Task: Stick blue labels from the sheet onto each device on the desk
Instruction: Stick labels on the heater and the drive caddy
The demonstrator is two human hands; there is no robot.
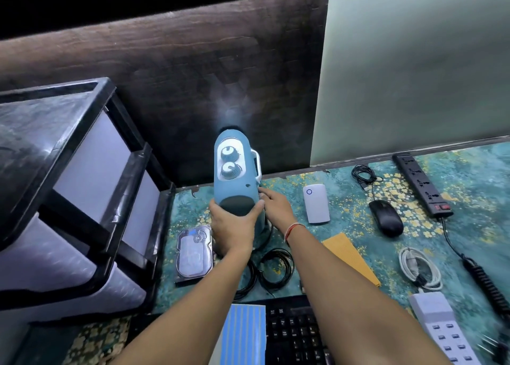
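A blue device with two round knobs [234,168] and a white side handle stands tilted above the desk. My left hand [234,226] grips its near end, thumb and fingers wrapped round the dark end cap. My right hand [276,207] touches the device's right side near the handle with its fingertips; whether it pinches a label I cannot tell. The sheet of blue labels [242,334] lies at the near edge, beside the black keyboard [295,334]. A white power bank [316,203], a black mouse [385,217] and a hard drive [194,251] lie on the desk.
A black power strip [422,182] and a white one [441,328] lie at the right, with coiled black cables [271,268] and a white cable [419,268]. A yellow envelope [349,257] lies mid-desk. A black-framed drawer unit [82,199] stands left. A dark wall closes the back.
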